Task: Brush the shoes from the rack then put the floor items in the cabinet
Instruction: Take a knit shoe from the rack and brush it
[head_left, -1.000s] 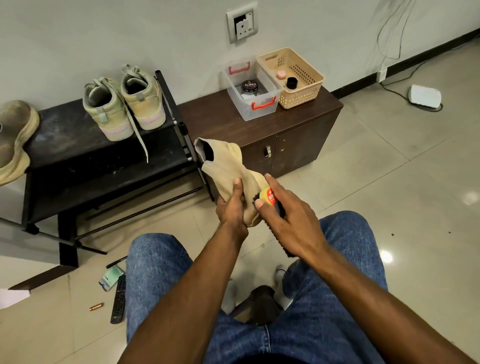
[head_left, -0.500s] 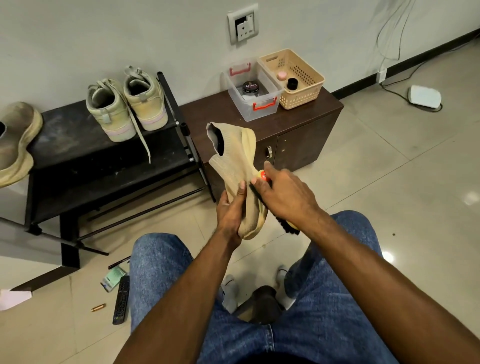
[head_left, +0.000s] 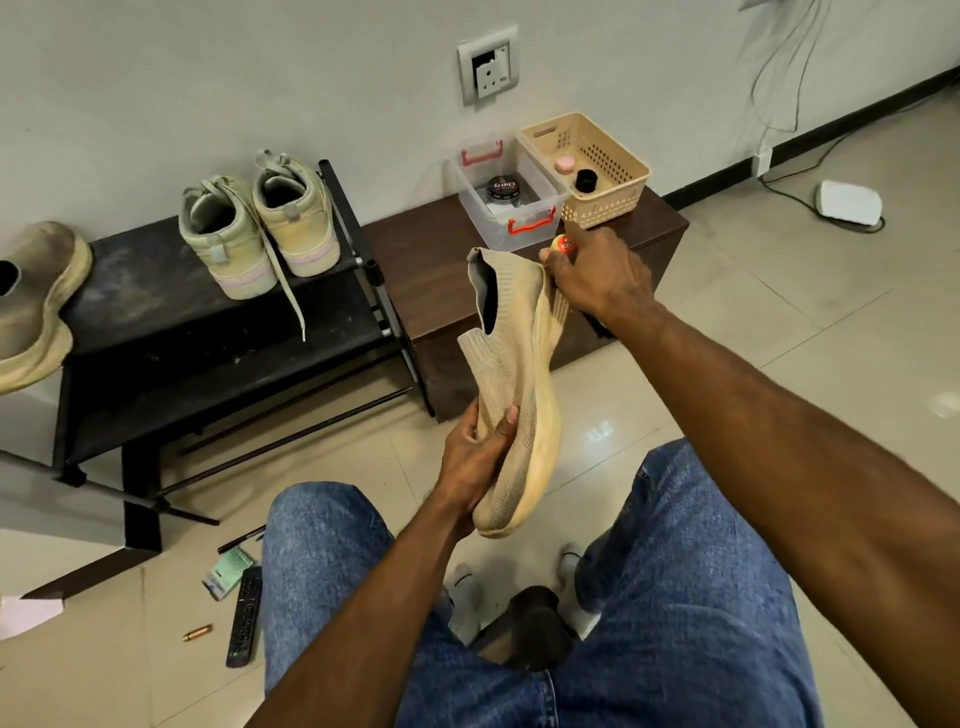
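My left hand grips the toe end of a beige knit slip-on shoe, held upright with its opening toward the rack. My right hand holds a shoe brush against the shoe's heel; only the brush's orange-red end and some dark bristles below the wrist show. A pair of pale sneakers stands on the black shoe rack, with another beige shoe at its left end. On the floor lie a black remote, a green packet, a pen and a small copper-coloured piece.
The brown cabinet stands right of the rack, carrying a clear box with a polish tin and a beige basket. A white device with a cable lies on the tiles at right. My jeans-clad knees fill the foreground.
My right hand has moved the brush up along the shoe from near the toe to the heel. The shoe now stands more upright and is raised higher.
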